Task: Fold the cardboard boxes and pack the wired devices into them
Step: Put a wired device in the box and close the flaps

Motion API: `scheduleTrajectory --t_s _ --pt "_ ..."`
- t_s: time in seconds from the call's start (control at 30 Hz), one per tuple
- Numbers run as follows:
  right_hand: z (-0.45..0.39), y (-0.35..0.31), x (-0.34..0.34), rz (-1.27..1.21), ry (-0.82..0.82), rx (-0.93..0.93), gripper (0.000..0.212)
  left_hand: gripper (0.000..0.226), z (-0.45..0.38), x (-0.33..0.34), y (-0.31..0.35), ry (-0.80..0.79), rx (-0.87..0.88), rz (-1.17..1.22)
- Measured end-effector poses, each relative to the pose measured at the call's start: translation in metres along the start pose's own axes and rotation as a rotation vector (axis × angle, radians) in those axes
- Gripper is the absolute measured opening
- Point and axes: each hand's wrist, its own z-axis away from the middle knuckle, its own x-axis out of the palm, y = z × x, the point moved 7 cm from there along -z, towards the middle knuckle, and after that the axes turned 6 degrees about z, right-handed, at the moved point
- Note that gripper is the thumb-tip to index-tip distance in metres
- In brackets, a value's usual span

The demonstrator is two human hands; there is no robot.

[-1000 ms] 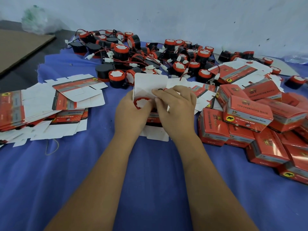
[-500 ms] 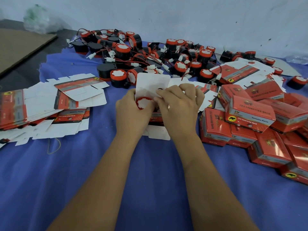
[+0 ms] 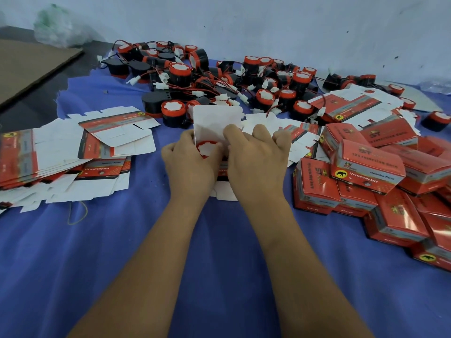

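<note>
Left hand (image 3: 189, 164) and right hand (image 3: 256, 162), fingers curled around an open box (image 3: 217, 123), seat a red-capped device (image 3: 207, 148) between the fingertips; beyond them lies the heap of wired devices (image 3: 219, 79).

Red-rimmed device (image 3: 207, 149) sits inside the open-flapped white box (image 3: 214, 120), upright.

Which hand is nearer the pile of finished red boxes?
Right. The right hand is at the open box, with the finished red boxes just beyond it; the left hand is on the box's far side.
</note>
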Motion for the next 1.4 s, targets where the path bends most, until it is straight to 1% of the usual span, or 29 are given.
scheduleTrajectory --t_s 0.13,0.2,0.27,0.33,0.37,0.4,0.5,0.57,0.6,0.67,0.77,0.87,0.97,1.1,1.2,1.3,1.4 --pt "0.001 -0.004 0.003 -0.076 -0.025 0.002 0.031 0.040 -0.001 0.001 0.000 -0.007 -0.012 0.037" --pt "0.001 -0.001 0.007 -0.146 -0.046 -0.007 0.031 0.043 -0.001 0.000 0.000 -0.017 -0.078 0.105" --pt "0.000 0.003 0.010 -0.227 -0.070 -0.033 0.028 0.055 -0.002 -0.001 0.001 -0.019 -0.139 0.176" --pt "-0.001 0.006 0.014 -0.311 -0.098 -0.052 0.023 0.068 -0.002 0.001 0.002 -0.034 -0.152 0.188" --pt "-0.001 0.008 0.016 -0.353 -0.114 -0.051 0.021 0.071 -0.003 0.001 0.002 -0.044 -0.153 0.182" --pt "-0.001 0.009 0.017 -0.392 -0.130 -0.046 0.019 0.071 -0.004 0.002 0.002 -0.052 -0.154 0.172" --pt "0.000 0.012 0.022 -0.476 -0.183 -0.033 0.018 0.058 -0.005 0.002 0.003 -0.069 -0.140 0.136" --pt "0.003 0.014 0.027 -0.550 -0.225 0.013 0.015 0.057 -0.005 0.002 0.004 -0.078 -0.136 0.149" --pt "0.005 0.016 0.028 -0.608 -0.224 0.059 0.015 0.060 -0.005 0.002 0.004 -0.081 -0.140 0.159" --pt "0.006 0.021 0.028 -0.716 -0.165 0.171 0.016 0.068 -0.003 0.002 0.006 -0.083 -0.131 0.148" --pt "0.009 0.031 0.030 -0.756 -0.088 0.305 0.024 0.064 -0.001 0.003 0.010 -0.073 -0.080 0.110" --pt "0.013 0.039 0.040 -0.766 -0.143 0.417 0.020 0.061 -0.001 0.003 0.011 -0.069 -0.061 0.096" --pt "0.012 0.041 0.046 -0.764 -0.221 0.467 0.017 0.058 0.000 0.004 0.013 -0.078 -0.027 0.080" --pt "0.010 0.043 0.046 -0.770 -0.275 0.497 0.028 0.067 0.003 0.006 0.021 -0.101 0.019 0.066" --pt "0.007 0.043 0.044 -0.795 -0.279 0.477 0.032 0.067 0.005 0.006 0.023 -0.101 0.022 0.087" --pt "0.009 0.042 0.050 -0.854 -0.340 0.488 0.037 0.061 0.005 0.006 0.021 -0.110 0.015 0.086" --pt "0.013 0.037 0.053 -0.980 -0.406 0.506 0.042 0.057 0.003 0.006 0.020 -0.121 0.015 0.048"
